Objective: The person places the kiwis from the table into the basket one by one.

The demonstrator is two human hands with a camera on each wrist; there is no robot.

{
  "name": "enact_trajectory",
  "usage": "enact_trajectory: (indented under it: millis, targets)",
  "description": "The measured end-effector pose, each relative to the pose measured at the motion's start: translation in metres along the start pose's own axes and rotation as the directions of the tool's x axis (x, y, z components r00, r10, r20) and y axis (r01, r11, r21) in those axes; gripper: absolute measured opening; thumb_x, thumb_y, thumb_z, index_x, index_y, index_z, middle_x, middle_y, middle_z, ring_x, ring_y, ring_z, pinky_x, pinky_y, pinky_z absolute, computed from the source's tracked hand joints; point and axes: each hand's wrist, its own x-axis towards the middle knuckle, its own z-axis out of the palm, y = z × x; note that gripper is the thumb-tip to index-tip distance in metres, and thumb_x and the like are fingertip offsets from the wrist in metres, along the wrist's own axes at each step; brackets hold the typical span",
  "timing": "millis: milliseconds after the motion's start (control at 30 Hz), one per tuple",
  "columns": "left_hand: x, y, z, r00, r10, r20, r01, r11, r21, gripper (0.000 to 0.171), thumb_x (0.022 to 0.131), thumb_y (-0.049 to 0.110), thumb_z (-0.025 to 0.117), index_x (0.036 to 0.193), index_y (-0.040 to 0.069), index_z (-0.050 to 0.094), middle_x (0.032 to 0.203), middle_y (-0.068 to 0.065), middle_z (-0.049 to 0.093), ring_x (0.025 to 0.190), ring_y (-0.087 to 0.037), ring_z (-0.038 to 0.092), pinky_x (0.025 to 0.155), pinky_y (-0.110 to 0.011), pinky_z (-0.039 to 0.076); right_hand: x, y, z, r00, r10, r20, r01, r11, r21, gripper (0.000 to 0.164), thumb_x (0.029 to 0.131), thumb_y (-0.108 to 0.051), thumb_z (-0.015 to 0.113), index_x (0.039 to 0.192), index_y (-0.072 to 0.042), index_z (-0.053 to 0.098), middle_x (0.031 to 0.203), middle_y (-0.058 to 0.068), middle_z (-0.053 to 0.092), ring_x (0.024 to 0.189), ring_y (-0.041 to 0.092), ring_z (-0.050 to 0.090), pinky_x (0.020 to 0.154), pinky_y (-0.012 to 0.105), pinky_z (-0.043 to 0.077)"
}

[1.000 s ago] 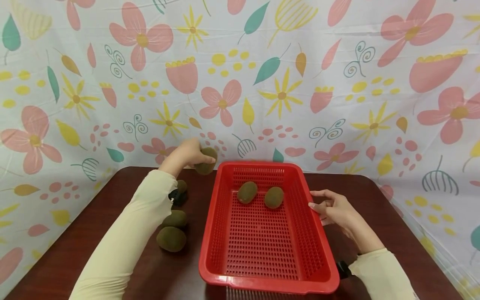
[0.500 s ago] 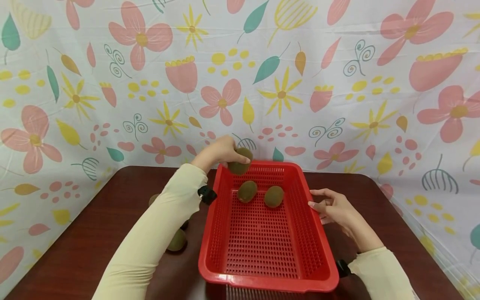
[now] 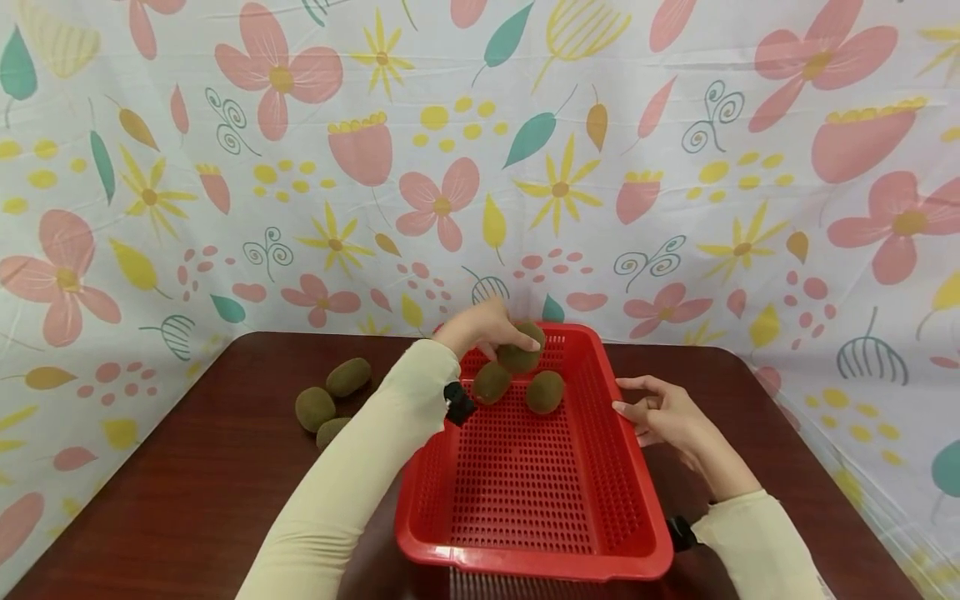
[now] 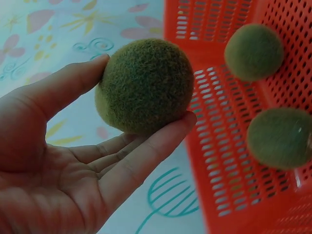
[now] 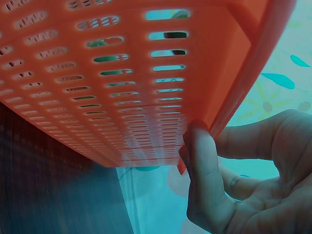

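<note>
My left hand [image 3: 480, 323] pinches a fuzzy brown-green kiwi [image 3: 522, 348] between thumb and fingers, over the far end of a red perforated plastic basket [image 3: 525, 492]. In the left wrist view, the gripped kiwi [image 4: 146, 87] is large, with the thumb on one side and the fingers under it. Two other kiwis lie inside the basket near its far end, one kiwi [image 3: 491, 383] at left and another kiwi [image 3: 545, 392] at right. My right hand [image 3: 666, 418] pinches the basket's right rim; the right wrist view shows its fingers [image 5: 204, 170] curled at the edge.
On the dark brown table [image 3: 225, 467], left of the basket, three kiwis [image 3: 348, 377] show in a group, one partly hidden by my left sleeve [image 3: 375, 467]. A floral cloth [image 3: 450, 125] hangs behind the table and along its sides.
My left hand has carried the kiwi rightward from left of the basket, across its far left corner, and lowered it slightly inside the rim. My right hand stays on the basket.
</note>
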Motion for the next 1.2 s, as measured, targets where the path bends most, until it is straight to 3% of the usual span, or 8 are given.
enact_trajectory:
  millis: [233, 400, 700, 1000, 1200]
  targets:
    - [0.008, 0.0, 0.021, 0.998, -0.049, 0.031, 0.051, 0.998, -0.049, 0.045, 0.082, 0.022, 0.078, 0.108, -0.002, 0.051, 0.103, -0.012, 0.053, 0.09, -0.027, 0.062, 0.074, -0.041, 0.057, 0.002, -0.001, 0.002, 1.0, 0.004, 0.009, -0.004, 1.0, 0.01, 0.061, 0.095, -0.019, 0.063, 0.144, 0.003, 0.035, 0.08, 0.008, 0.061, 0.065, 0.019, 0.065, 0.061, 0.037, 0.058]
    - [0.01, -0.001, 0.034, 0.996, -0.052, 0.069, 0.054, 0.998, -0.026, 0.055, 0.082, 0.023, 0.078, 0.121, -0.001, 0.048, 0.109, -0.01, 0.053, 0.1, -0.025, 0.058, 0.07, -0.036, 0.058, 0.001, -0.001, 0.002, 1.0, 0.001, 0.006, -0.001, 1.0, 0.006, 0.061, 0.094, -0.019, 0.064, 0.143, 0.003, 0.036, 0.08, 0.009, 0.061, 0.065, 0.019, 0.065, 0.061, 0.037, 0.058]
    - [0.016, -0.004, 0.056, 0.99, -0.044, 0.131, 0.046, 0.999, -0.009, 0.073, 0.083, 0.021, 0.077, 0.14, -0.003, 0.039, 0.119, -0.012, 0.052, 0.102, -0.026, 0.058, 0.073, -0.037, 0.057, 0.001, -0.002, 0.001, 1.0, 0.001, 0.007, -0.001, 1.0, -0.001, 0.06, 0.094, -0.019, 0.063, 0.143, 0.004, 0.036, 0.08, 0.009, 0.062, 0.065, 0.019, 0.065, 0.061, 0.036, 0.058]
    - [0.019, -0.007, 0.078, 0.982, -0.059, 0.178, 0.059, 0.998, 0.01, 0.079, 0.083, 0.02, 0.077, 0.145, -0.002, 0.033, 0.13, -0.015, 0.049, 0.101, -0.027, 0.06, 0.07, -0.034, 0.057, 0.001, -0.001, 0.0, 1.0, 0.011, -0.001, -0.011, 1.0, -0.001, 0.059, 0.094, -0.019, 0.063, 0.142, 0.003, 0.037, 0.081, 0.01, 0.062, 0.066, 0.02, 0.066, 0.063, 0.038, 0.058]
    - [0.021, -0.008, 0.092, 0.971, -0.083, 0.226, 0.075, 0.996, 0.046, 0.073, 0.084, 0.02, 0.076, 0.144, 0.002, 0.038, 0.135, -0.015, 0.048, 0.101, -0.032, 0.062, 0.071, -0.035, 0.057, 0.001, -0.001, 0.0, 1.0, 0.01, -0.003, -0.01, 1.0, -0.002, 0.059, 0.094, -0.019, 0.064, 0.142, 0.003, 0.037, 0.081, 0.01, 0.062, 0.066, 0.021, 0.066, 0.063, 0.037, 0.058]
